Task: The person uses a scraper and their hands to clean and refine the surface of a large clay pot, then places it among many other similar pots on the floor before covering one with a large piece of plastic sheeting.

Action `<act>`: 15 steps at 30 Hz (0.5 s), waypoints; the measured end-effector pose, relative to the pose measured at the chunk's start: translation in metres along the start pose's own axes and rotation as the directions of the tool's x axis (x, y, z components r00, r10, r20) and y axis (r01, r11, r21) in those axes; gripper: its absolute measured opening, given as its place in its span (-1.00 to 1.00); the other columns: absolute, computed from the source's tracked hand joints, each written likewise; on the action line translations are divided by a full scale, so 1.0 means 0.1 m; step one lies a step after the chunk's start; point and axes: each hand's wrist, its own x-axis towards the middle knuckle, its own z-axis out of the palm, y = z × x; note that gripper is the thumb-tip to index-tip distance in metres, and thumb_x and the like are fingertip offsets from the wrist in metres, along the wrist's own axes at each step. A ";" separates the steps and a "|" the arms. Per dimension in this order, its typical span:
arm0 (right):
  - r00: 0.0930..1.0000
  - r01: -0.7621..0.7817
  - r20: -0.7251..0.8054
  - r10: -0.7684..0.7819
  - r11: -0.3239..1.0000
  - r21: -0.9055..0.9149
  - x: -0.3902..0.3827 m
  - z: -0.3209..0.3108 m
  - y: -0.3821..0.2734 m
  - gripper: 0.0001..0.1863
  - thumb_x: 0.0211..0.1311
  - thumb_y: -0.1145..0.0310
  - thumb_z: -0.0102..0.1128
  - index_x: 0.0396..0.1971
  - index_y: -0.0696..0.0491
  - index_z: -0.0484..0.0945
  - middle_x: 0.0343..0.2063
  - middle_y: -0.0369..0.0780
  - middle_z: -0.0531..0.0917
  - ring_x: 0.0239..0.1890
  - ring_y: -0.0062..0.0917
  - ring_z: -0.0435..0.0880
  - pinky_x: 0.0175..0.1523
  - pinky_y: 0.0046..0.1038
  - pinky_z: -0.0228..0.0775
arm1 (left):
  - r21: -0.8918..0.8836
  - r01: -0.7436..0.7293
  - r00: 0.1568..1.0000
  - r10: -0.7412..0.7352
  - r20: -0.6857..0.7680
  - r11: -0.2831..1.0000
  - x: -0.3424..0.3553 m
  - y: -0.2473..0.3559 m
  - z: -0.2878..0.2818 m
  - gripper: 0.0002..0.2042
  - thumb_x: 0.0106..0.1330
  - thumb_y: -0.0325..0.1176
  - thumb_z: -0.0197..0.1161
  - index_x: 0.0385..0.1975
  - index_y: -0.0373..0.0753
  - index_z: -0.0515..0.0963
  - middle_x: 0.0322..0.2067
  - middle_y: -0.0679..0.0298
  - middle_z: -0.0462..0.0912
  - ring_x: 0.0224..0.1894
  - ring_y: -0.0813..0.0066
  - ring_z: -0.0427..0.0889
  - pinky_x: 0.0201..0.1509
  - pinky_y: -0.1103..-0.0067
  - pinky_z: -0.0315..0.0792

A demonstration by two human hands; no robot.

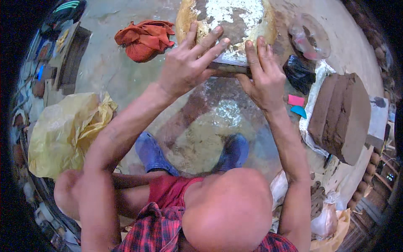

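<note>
Whitened block (pixel 241 23): left hand (pixel 186 66), right hand (pixel 268 77) outspread over near edge (floor (pixel 197 147) between block and shoes (pixel 152 153)).

This appears to be a clay workshop, shown by the layered brown block (pixel 341 117) at right, the small teal half-round piece (pixel 298 111) near it, and the white-smeared rounded form (pixel 239 25) at top centre.
</note>
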 end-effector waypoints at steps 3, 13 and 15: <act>0.999 -0.011 -0.033 0.012 1.000 0.026 0.00 0.04 0.00 0.07 -0.15 0.34 0.63 0.52 -0.01 0.38 0.46 0.11 0.42 0.38 0.09 0.54 0.43 -0.07 0.49 | 0.006 -0.015 0.996 0.016 -0.084 1.000 -0.03 -0.02 0.10 -0.10 -0.14 -0.21 0.63 0.41 0.22 0.54 0.47 0.47 0.49 0.43 -0.07 0.52 0.22 0.32 0.71; 0.994 -0.046 -0.096 0.045 0.999 0.001 -0.06 0.12 -0.09 0.04 -0.08 0.27 0.58 0.53 -0.03 0.38 0.47 0.07 0.42 0.38 0.11 0.54 0.40 -0.06 0.51 | 0.010 -0.017 0.997 0.017 -0.076 1.000 -0.04 0.00 0.10 -0.20 0.02 -0.05 0.60 0.40 0.15 0.55 0.47 0.39 0.49 0.41 -0.11 0.54 0.21 0.29 0.70; 0.992 -0.060 -0.109 0.060 0.998 0.002 -0.07 0.17 -0.10 0.03 -0.08 0.25 0.58 0.53 -0.03 0.38 0.47 0.07 0.42 0.39 0.11 0.53 0.40 -0.06 0.50 | 0.036 -0.050 0.987 0.055 -0.149 0.998 -0.03 -0.02 0.15 -0.22 0.06 -0.02 0.58 0.40 0.11 0.55 0.47 0.38 0.49 0.42 -0.11 0.52 0.20 0.29 0.70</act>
